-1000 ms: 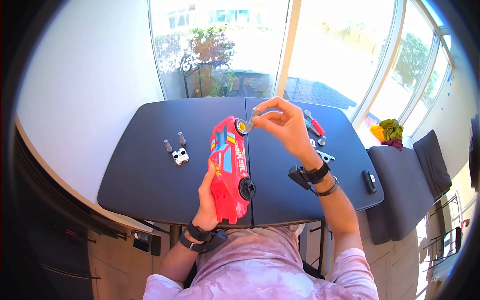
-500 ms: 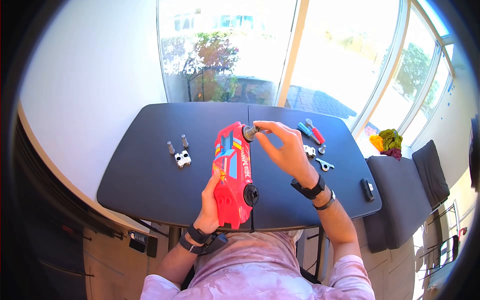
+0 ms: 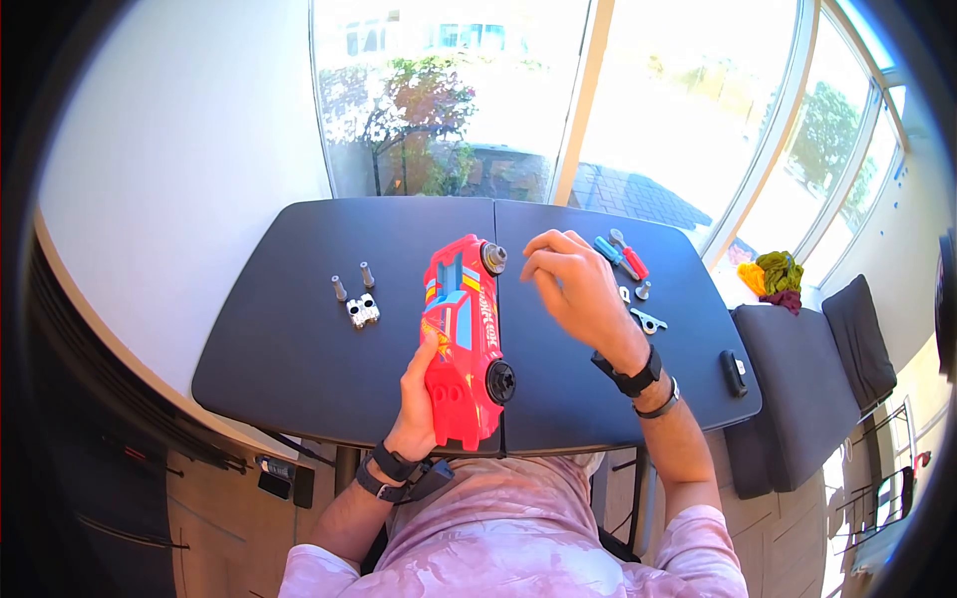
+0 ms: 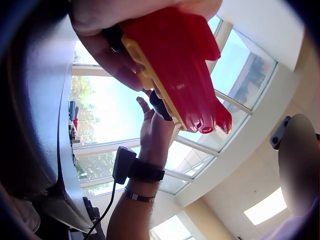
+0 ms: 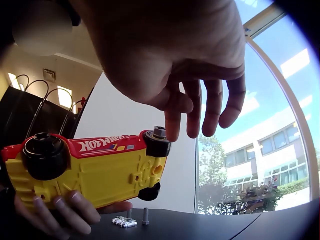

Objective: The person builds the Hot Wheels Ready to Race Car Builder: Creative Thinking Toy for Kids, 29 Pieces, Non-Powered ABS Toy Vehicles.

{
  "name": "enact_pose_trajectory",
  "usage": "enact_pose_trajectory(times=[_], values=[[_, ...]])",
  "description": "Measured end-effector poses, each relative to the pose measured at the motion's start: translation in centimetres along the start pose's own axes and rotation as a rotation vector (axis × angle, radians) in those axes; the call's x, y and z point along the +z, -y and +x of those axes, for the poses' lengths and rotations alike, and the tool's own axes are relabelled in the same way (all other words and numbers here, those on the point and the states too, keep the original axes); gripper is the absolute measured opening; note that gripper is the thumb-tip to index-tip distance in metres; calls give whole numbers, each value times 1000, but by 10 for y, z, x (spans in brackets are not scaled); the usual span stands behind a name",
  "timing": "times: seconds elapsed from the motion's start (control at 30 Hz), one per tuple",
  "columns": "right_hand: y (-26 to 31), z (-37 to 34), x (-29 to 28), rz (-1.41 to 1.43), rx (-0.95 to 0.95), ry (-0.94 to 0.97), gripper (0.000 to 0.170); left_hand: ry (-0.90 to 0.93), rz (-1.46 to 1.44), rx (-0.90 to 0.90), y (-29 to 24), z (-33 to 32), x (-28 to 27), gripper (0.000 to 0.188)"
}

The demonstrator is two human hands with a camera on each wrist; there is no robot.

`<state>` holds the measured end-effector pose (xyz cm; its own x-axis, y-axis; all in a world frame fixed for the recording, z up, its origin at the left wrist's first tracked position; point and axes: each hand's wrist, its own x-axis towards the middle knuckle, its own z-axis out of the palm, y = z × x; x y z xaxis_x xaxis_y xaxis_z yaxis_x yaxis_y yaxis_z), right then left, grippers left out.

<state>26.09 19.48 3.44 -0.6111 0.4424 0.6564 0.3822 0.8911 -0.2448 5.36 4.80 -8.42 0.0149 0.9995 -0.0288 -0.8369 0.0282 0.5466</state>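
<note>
My left hand grips the rear part of a red toy car over the table, wheels turned to the right. In the right wrist view the car's yellow underside faces the camera, with left fingers under it. A grey bolt sits in the hub of the wheel at the far end, its head showing. The other wheel on this side is black. My right hand hangs just right of the bolted wheel, fingers loosely bent, holding nothing that shows.
On the table, two grey bolts stand by a silver engine-like part at left. At right lie screwdrivers, another bolt, a silver bracket and a black object. A dark seat stands beyond.
My right hand brought the grey bolt to the car's far wheel, then let go and drew back to the right. The bolt now stays in the hub; my left hand still holds the car.
</note>
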Motion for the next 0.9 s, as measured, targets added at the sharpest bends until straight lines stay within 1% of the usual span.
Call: enact_pose_trajectory(times=[0.03, 0.1, 0.2, 0.3, 0.4, 0.5, 0.6, 0.7, 0.8, 0.9], values=[[1, 0, -2, -17, 16, 6, 36, 4, -4, 7, 0, 0, 0, 66], [13, 3, -3, 98, 87, -50, 38, 8, -5, 17, 0, 2, -1, 66], [15, 2, -4, 41, -37, 11, 40, 3, -7, 15, 1, 2, -3, 66], [2, -2, -6, -136, 4, 80, 38, -5, 0, 8, 1, 2, 0, 66], [23, 6, -5, 108, -13, -60, 32, -18, 35, 1, -1, 0, 1, 67], [17, 3, -4, -134, -9, 37, 30, 3, 34, -17, -1, 0, -2, 67], [14, 3, -3, -137, 15, -5, 29, 7, 33, -16, -2, 0, 3, 66], [17, 6, 0, -4, -69, -19, 24, 11, 49, -20, 0, -1, 0, 66], [11, 8, 5, 18, -64, -3, 20, 18, 75, -12, -1, 1, -3, 65], [12, 6, 7, -16, -45, -9, 25, 1, 68, 9, 1, 1, -2, 61]])
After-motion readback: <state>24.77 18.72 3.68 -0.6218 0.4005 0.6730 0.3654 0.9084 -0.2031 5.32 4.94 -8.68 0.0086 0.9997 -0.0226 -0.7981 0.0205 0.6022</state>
